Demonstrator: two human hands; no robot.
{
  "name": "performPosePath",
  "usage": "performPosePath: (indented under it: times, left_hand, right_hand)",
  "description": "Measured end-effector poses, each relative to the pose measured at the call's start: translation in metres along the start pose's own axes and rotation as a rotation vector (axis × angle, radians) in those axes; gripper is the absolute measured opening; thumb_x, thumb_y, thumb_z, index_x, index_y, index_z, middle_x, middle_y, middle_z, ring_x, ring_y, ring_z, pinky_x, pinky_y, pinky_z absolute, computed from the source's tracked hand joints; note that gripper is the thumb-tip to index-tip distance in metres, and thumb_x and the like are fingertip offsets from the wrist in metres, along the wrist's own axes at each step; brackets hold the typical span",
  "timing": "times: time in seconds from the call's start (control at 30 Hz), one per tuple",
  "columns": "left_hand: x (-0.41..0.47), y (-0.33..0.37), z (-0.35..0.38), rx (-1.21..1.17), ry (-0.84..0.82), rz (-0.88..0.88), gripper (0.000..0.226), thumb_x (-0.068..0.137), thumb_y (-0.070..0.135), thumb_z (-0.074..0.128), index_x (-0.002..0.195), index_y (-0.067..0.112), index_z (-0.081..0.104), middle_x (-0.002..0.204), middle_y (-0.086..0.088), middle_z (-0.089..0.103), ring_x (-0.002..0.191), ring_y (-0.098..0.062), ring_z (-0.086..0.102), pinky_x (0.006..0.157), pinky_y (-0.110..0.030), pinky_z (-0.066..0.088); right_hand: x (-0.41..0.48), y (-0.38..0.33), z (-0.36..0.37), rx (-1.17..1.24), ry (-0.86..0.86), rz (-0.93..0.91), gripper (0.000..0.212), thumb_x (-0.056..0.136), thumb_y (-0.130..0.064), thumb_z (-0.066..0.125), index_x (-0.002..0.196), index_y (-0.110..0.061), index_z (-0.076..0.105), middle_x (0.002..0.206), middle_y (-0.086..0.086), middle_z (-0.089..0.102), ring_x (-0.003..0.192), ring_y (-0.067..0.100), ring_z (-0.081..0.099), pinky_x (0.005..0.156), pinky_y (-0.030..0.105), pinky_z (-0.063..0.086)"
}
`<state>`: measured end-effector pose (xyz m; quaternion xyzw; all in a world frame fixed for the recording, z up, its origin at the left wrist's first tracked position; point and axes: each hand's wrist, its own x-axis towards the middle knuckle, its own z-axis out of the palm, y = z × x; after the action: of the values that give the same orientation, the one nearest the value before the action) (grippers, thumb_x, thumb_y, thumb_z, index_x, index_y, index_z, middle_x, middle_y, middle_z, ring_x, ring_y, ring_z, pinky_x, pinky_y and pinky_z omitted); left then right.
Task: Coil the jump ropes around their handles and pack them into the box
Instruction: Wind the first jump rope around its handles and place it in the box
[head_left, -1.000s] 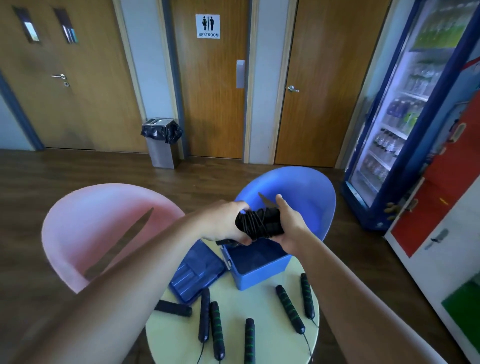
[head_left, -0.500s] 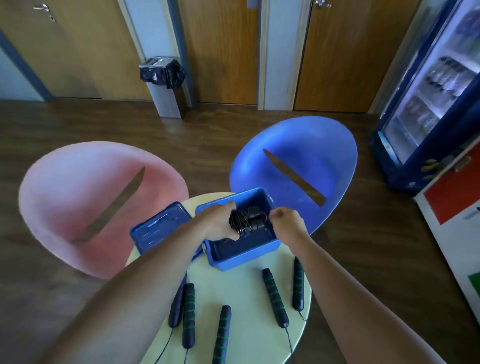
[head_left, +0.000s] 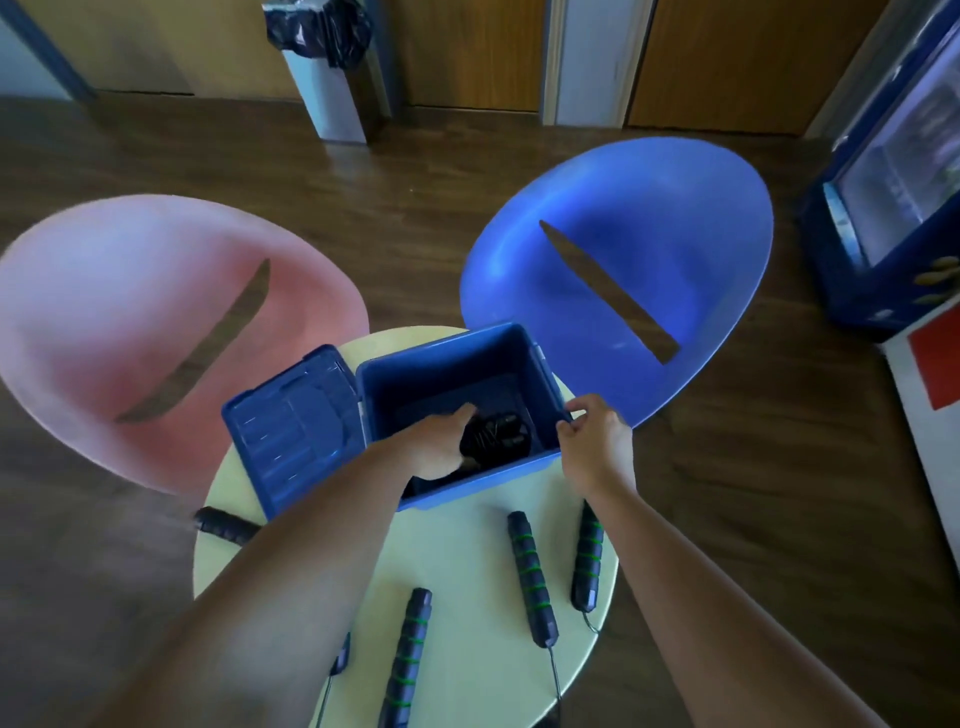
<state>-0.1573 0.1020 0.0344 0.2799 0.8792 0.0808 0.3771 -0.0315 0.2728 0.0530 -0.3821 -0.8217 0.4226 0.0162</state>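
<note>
1. A round, pale yellow tabletop (head_left: 467, 551) carries an open blue box (head_left: 447, 358) at its far side.
2. A dark blue lid (head_left: 293, 423) lies open-side up against the box's left wall, reaching toward the tabletop's left edge.
3. The coiled jump rope (head_left: 498, 439), a black bundle, sits low inside the box near its front wall.
4. The left grip (head_left: 439, 447) is down in the box, fingers over and thumb under the left end of the bundle, holding it.
5. The right grip (head_left: 592, 441) is narrow, its fingertips pinching the box's rim at the near right corner.
6. Loose handles, black with green rings, lie on the near tabletop: two (head_left: 532, 577) (head_left: 587, 558) side by side on the right and one (head_left: 408, 654) nearer the middle, with thin cords trailing off the near edge.
7. A plain black handle (head_left: 226, 525) juts over the left edge.
8. A pink chair (head_left: 130, 312) stands far left of the tabletop and a blue chair (head_left: 649, 249) far right, each with a slot in its shell.
9. The floor (head_left: 415, 208) is dark wood planks.
10. Along the far wall stand wooden doors (head_left: 467, 47) and a grey bin (head_left: 324, 98) with a black liner.
11. A blue drinks fridge (head_left: 883, 197) stands at the right.
</note>
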Motion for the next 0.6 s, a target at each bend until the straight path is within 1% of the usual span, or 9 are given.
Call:
performPosePath:
  times: [0.07, 0.13, 0.2, 0.27, 0.33, 0.4, 0.47, 0.53, 0.6]
  left_hand:
    - [0.006, -0.001, 0.007, -0.035, -0.006, -0.002, 0.069, 0.092, 0.036, 0.07, 0.147, 0.027, 0.03, 0.137, -0.013, 0.058, 0.113, -0.033, 0.058, 0.092, -0.039, 0.046]
    - [0.012, 0.002, 0.012, -0.093, 0.009, -0.021, 0.07, 0.089, 0.041, 0.073, 0.145, 0.027, 0.032, 0.133, -0.012, 0.061, 0.103, -0.028, 0.057, 0.084, -0.035, 0.043]
    - [0.017, 0.007, 0.015, -0.178, 0.042, -0.061, 0.069, 0.087, 0.044, 0.074, 0.14, 0.024, 0.035, 0.127, -0.01, 0.061, 0.098, -0.026, 0.056, 0.081, -0.034, 0.041]
    - [0.023, 0.011, 0.019, -0.278, 0.083, -0.131, 0.068, 0.085, 0.047, 0.074, 0.134, 0.019, 0.037, 0.124, -0.011, 0.062, 0.1, -0.027, 0.058, 0.081, -0.036, 0.043]
    - [0.032, 0.016, 0.024, -0.404, 0.139, -0.216, 0.074, 0.086, 0.048, 0.073, 0.137, 0.013, 0.034, 0.128, -0.013, 0.061, 0.109, -0.031, 0.059, 0.083, -0.036, 0.044]
    - [0.041, 0.022, 0.027, -0.552, 0.195, -0.302, 0.09, 0.086, 0.05, 0.072, 0.149, 0.008, 0.022, 0.139, -0.017, 0.055, 0.122, -0.034, 0.055, 0.093, -0.037, 0.046]
    - [0.048, 0.03, 0.027, -0.696, 0.218, -0.365, 0.108, 0.087, 0.052, 0.07, 0.157, 0.006, 0.002, 0.15, -0.018, 0.046, 0.132, -0.036, 0.048, 0.105, -0.04, 0.042]
    - [0.053, 0.041, 0.027, -0.749, 0.221, -0.395, 0.115, 0.089, 0.053, 0.068, 0.158, 0.006, -0.011, 0.155, -0.019, 0.04, 0.138, -0.037, 0.044, 0.104, -0.039, 0.038]
    - [0.056, 0.049, 0.03, -0.701, 0.203, -0.396, 0.112, 0.092, 0.054, 0.063, 0.156, 0.005, -0.015, 0.156, -0.02, 0.038, 0.138, -0.037, 0.044, 0.098, -0.036, 0.037]
  right_hand:
    - [0.002, 0.003, -0.003, 0.021, -0.001, 0.003, 0.02, 0.096, -0.013, 0.055, 0.115, -0.014, 0.06, 0.096, 0.009, 0.069, 0.094, 0.027, 0.062, 0.075, 0.033, 0.048]
    - [0.004, 0.005, -0.006, 0.048, -0.013, 0.024, 0.021, 0.096, -0.013, 0.054, 0.116, -0.014, 0.061, 0.087, 0.003, 0.067, 0.087, 0.023, 0.061, 0.069, 0.029, 0.044]
    - [0.005, 0.007, -0.009, 0.06, -0.046, 0.042, 0.02, 0.097, -0.016, 0.055, 0.116, -0.015, 0.062, 0.081, -0.002, 0.062, 0.077, 0.019, 0.058, 0.063, 0.026, 0.042]
    - [0.007, 0.008, -0.01, 0.078, -0.072, 0.054, 0.02, 0.097, -0.018, 0.054, 0.115, -0.015, 0.062, 0.08, -0.002, 0.061, 0.067, 0.015, 0.057, 0.055, 0.024, 0.041]
    - [0.008, 0.007, -0.01, 0.076, -0.086, 0.062, 0.019, 0.097, -0.019, 0.052, 0.114, -0.016, 0.061, 0.081, 0.0, 0.063, 0.062, 0.012, 0.056, 0.049, 0.022, 0.038]
    - [0.008, 0.007, -0.01, 0.064, -0.095, 0.058, 0.017, 0.098, -0.019, 0.052, 0.113, -0.017, 0.06, 0.078, 0.0, 0.062, 0.06, 0.011, 0.055, 0.047, 0.022, 0.036]
    - [0.009, 0.008, -0.011, 0.065, -0.096, 0.048, 0.017, 0.098, -0.019, 0.052, 0.113, -0.016, 0.06, 0.076, 0.001, 0.062, 0.06, 0.011, 0.055, 0.047, 0.022, 0.037]
    - [0.01, 0.009, -0.012, 0.078, -0.1, 0.04, 0.017, 0.098, -0.018, 0.053, 0.113, -0.016, 0.061, 0.075, 0.0, 0.062, 0.061, 0.012, 0.055, 0.052, 0.022, 0.04]
    - [0.01, 0.011, -0.012, 0.082, -0.103, 0.024, 0.018, 0.098, -0.018, 0.054, 0.114, -0.014, 0.062, 0.076, 0.0, 0.063, 0.064, 0.015, 0.055, 0.06, 0.025, 0.044]
